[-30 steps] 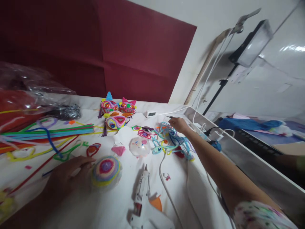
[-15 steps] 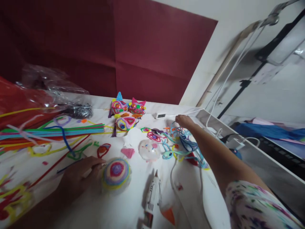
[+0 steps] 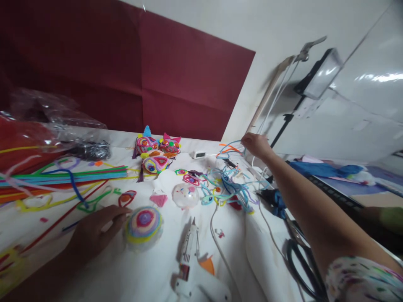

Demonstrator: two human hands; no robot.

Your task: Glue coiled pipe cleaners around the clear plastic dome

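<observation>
at 6 o'clock in your view, a white glue gun with a metal tip lies on the white counter, and large black-handled scissors lie at 4 o'clock, by your right forearm.

your left hand is at 8 o'clock, its grip narrow, fingertips at the left edge of the round dome ringed in coloured strands, at 7 o'clock; you can't tell whether it pinches anything.

a clear speckled plastic dome sits past it, beside a tangle of blue and green fuzzy strands at 4 o'clock.

three small bright decorated masks stand at 9 o'clock.

at 3 o'clock, your raised right hand has its grip closed on a thin blue strand.
</observation>
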